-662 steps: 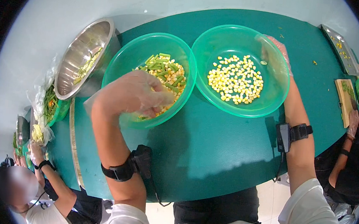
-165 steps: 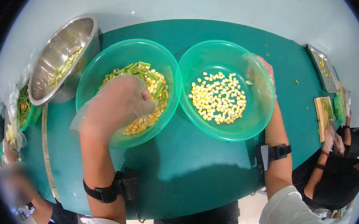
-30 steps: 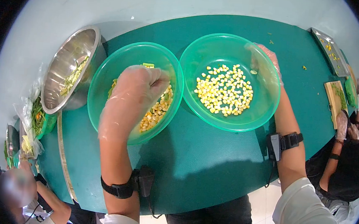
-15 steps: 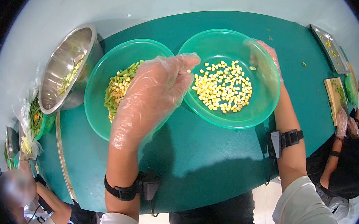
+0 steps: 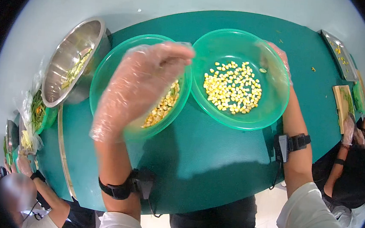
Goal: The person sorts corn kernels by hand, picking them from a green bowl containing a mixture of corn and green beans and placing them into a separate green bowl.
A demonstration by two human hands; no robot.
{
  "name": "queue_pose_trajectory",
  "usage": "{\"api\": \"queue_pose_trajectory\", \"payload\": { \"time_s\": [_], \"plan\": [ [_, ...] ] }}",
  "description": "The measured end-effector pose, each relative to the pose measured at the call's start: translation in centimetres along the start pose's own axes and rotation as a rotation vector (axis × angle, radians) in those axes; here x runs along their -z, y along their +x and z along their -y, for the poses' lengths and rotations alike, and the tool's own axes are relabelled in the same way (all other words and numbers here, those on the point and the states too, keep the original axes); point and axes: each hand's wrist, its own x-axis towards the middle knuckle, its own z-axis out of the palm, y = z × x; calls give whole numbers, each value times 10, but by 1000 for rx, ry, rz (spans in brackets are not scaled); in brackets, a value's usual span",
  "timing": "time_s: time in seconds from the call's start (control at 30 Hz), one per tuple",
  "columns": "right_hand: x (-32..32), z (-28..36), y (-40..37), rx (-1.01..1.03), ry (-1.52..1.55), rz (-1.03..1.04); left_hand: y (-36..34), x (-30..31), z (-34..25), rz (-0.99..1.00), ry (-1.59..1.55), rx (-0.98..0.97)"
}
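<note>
My left hand (image 5: 144,83), in a clear plastic glove, is over the left green bowl (image 5: 102,71), its fingers together and pointing toward the right bowl. Whether anything is between them is hidden. Beneath it, corn kernels (image 5: 161,112) show in that bowl; the hand covers much of the rest. The right green bowl (image 5: 237,123) holds many loose yellow kernels (image 5: 231,90). My right hand (image 5: 280,57), also gloved, grips this bowl's far right rim.
A steel bowl (image 5: 60,61) with pale green pieces stands at the left, near bagged greens (image 5: 37,113). At the right are a metal tray (image 5: 339,53), a cutting board (image 5: 339,105) and a co-worker's gloved hands (image 5: 348,129). Another person sits at lower left.
My left hand has moved left and away from the right bowl's rim, now covering more of the left bowl. My right hand still holds the rim. The view has shifted slightly.
</note>
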Motion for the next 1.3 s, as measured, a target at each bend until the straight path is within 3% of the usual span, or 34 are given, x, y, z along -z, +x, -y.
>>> {"api": "queue_pose_trajectory", "payload": {
  "time_s": [0.03,0.17,0.4,0.6,0.7,0.83,0.93,1.03,1.17,1.3],
  "plan": [
    [1,-2,1,46,-31,7,-4,8,8,-31,36,7],
    [-2,-7,8,37,5,-111,-14,35,22,223,383,319],
    [2,-11,19,-111,26,-287,-22,14,43,354,472,187],
    [3,-14,28,-166,-12,-361,-23,-3,34,273,580,379],
    [0,-17,28,-124,24,-310,-21,-4,39,277,621,362],
    [-2,-15,24,-14,-41,-203,-19,-4,38,272,607,350],
    [0,-13,28,-130,110,-203,-14,-5,40,250,578,314],
    [-3,-17,27,-40,87,-159,-11,0,41,235,512,254],
    [-6,-8,21,-97,161,-169,-5,12,22,290,392,286],
    [-8,-9,27,-165,256,-180,-5,9,14,127,223,217]
  ]
}}
